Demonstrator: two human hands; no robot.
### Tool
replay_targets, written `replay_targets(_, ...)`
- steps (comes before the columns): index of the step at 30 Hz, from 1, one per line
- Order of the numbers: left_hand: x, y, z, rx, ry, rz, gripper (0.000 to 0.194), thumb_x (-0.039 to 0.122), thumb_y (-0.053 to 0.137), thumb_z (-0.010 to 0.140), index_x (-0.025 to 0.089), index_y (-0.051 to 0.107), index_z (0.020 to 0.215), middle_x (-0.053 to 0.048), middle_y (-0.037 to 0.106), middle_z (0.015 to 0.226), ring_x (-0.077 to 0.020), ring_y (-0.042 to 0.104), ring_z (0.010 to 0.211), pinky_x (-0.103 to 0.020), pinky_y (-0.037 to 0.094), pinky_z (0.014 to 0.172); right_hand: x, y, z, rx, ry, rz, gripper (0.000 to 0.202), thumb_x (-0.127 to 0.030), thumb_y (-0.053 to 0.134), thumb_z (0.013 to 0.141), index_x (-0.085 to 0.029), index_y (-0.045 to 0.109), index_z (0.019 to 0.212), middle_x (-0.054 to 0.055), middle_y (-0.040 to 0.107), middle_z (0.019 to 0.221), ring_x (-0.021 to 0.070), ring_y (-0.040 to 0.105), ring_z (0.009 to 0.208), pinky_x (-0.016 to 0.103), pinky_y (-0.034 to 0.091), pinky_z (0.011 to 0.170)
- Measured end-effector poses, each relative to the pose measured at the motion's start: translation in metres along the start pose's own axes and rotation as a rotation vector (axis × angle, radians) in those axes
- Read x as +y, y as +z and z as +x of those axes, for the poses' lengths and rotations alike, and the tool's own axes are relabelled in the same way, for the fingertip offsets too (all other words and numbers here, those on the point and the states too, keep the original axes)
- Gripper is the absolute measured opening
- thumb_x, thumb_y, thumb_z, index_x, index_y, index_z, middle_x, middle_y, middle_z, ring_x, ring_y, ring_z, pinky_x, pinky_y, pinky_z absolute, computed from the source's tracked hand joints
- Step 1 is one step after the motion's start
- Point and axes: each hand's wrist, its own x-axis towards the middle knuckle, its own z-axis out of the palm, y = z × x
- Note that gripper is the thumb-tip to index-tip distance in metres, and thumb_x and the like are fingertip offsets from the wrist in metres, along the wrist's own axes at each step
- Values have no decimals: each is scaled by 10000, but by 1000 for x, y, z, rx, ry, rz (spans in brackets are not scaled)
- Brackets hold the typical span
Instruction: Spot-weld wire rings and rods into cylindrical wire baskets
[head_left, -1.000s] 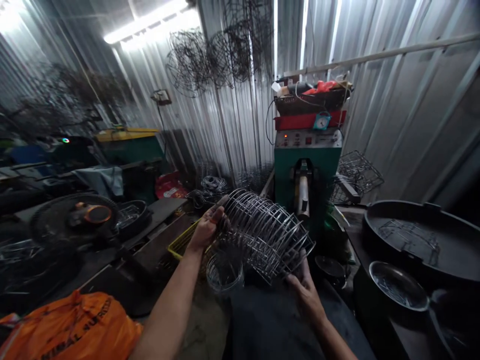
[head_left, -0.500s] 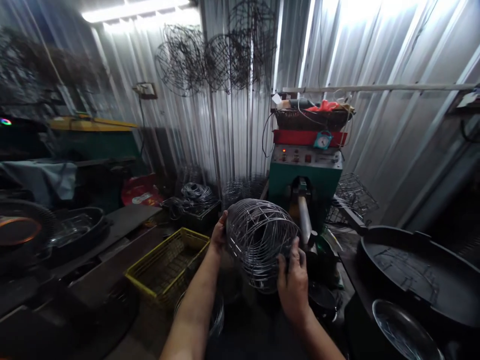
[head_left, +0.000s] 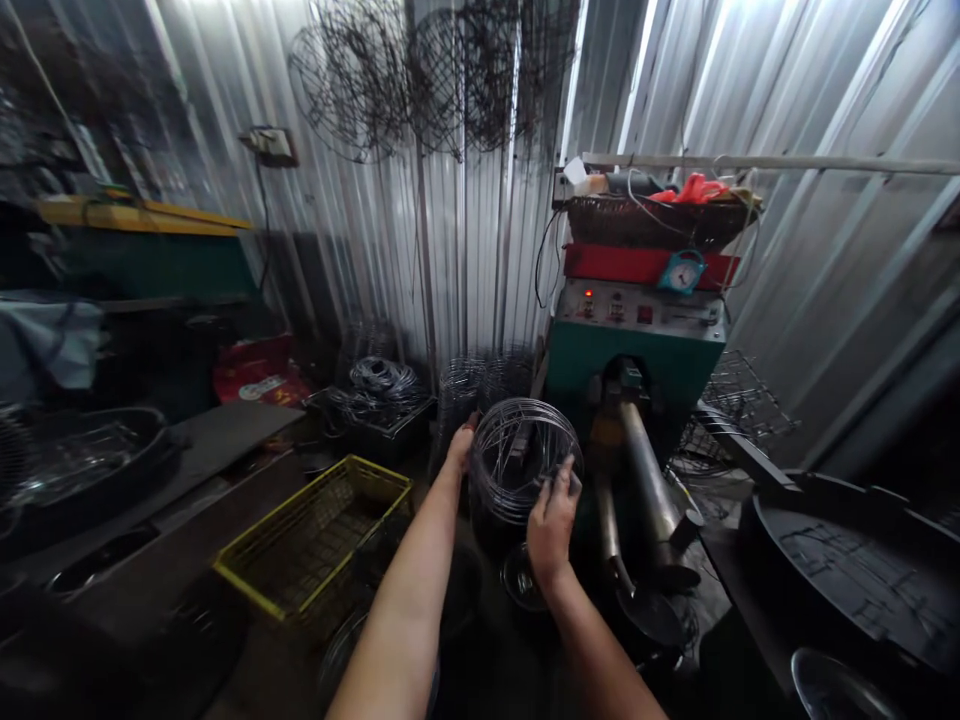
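Observation:
A stack of shiny metal wire rings (head_left: 491, 497) is held out in front of me between both hands, its round opening facing me. My left hand (head_left: 462, 448) is closed on its left side, though most of its fingers are hidden behind the wire. On the right side, my right hand (head_left: 553, 515) grips the rings with its fingers bent over the edge. Just behind the stack, more bundled wire pieces (head_left: 491, 375) stand on the floor against the metal wall.
A green machine (head_left: 634, 340) with metal pipes stands right of my hands. Left lies a yellow crate (head_left: 247, 580), and behind it coiled wire (head_left: 382, 380) on a dark box. A large round black pan (head_left: 847, 560) is at the right.
Both hands have moved the wire ring stack forward, away from me, toward the bundles by the wall. The stack now looks smaller and more end-on, and the view has shifted slightly.

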Motion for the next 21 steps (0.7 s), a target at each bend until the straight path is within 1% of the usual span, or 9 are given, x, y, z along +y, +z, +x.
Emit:
replay_targets(2,-9,-3,-3,92,-7,-23,537,509,360,821,60,579,1017,-105,668,936,-198,593,929,-290,467,783,20,19,13,4,-2,-31,503,-184,275,840,-167,278,1343,153,404,1130,242,452,1045,443,377,902)
replay_targets(3,-13,-5,-8,128,-8,-56,555,522,316,831,85,554,1078,-108,627,1062,-189,553,1018,-288,443,841,30,27,16,-15,-12,-41,494,-165,269,830,-164,331,1320,149,421,1100,241,460,1030,445,376,899)
replay_targets(5,-19,-8,-24,124,40,-84,554,532,280,836,154,501,1176,-69,487,1272,-158,430,1170,-272,355,956,44,37,18,-64,-39,-54,475,-149,262,820,-162,416,1269,144,441,1070,232,484,988,436,386,886)
replay_targets(7,-24,-9,-44,83,113,-61,530,527,341,820,203,468,1219,-27,371,1364,-145,308,1253,-261,245,1029,50,40,17,-93,-61,-61,457,-157,261,822,-160,466,1230,140,455,1056,219,505,941,423,399,870)
replay_targets(10,-27,-10,-71,62,168,54,527,504,443,785,231,450,1236,-14,324,1391,-160,205,1296,-281,131,1066,47,32,18,-74,-94,-48,428,-177,289,820,-181,512,1185,115,489,1008,199,515,897,404,409,859)
replay_targets(14,-25,-10,-91,91,151,134,553,508,438,783,265,386,1278,5,252,1423,-163,134,1313,-296,89,1069,30,14,21,-30,-127,5,369,-209,344,818,-206,555,1122,89,522,985,183,513,904,372,417,856)
replay_targets(16,-21,-10,-101,101,158,146,568,505,421,793,277,335,1305,6,216,1436,-159,125,1315,-306,85,1068,19,5,17,-18,-119,30,346,-224,360,823,-199,562,1102,87,531,978,181,517,902,370,419,854)
replay_targets(19,-12,-13,-127,81,203,123,557,496,368,819,270,299,1323,-23,241,1429,-174,173,1306,-338,118,1060,2,-12,-2,-39,-85,82,329,-240,375,832,-189,553,1104,91,539,1002,182,515,939,372,411,874)
replay_targets(21,-2,-16,-154,35,242,120,574,509,352,818,260,285,1331,-55,286,1407,-197,223,1290,-360,162,1046,-6,-26,-24,-73,-12,132,331,-257,382,837,-186,540,1119,96,543,1033,185,514,964,371,413,875)
